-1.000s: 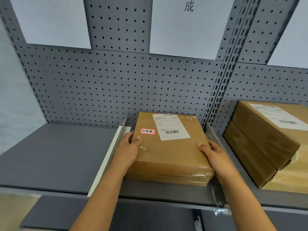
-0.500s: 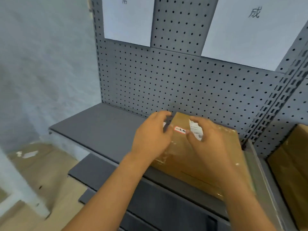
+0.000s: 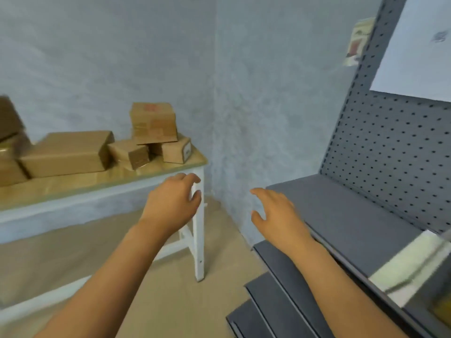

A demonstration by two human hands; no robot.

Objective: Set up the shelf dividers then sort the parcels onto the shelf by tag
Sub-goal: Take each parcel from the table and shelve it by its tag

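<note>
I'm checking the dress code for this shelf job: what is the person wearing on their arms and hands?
Nothing visible: the left hand and right hand are bare, without gloves, rings or watch, and both forearms are uncovered, with no sleeve in view.

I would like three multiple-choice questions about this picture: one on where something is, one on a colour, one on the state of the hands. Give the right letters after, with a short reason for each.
1. Where do the cardboard parcels lie?
A. on the grey shelf
B. on the white table
C. on the floor

2. What colour is the pegboard behind the shelf?
A. grey
B. red
C. green

3. What do the left hand and right hand hold?
A. one parcel together
B. a divider each
C. nothing

Answers:
1 B, the boxes are piled on the wooden top of the white table.
2 A, the holed panel is grey.
3 C, both hands hang in the air with loose fingers.
</note>
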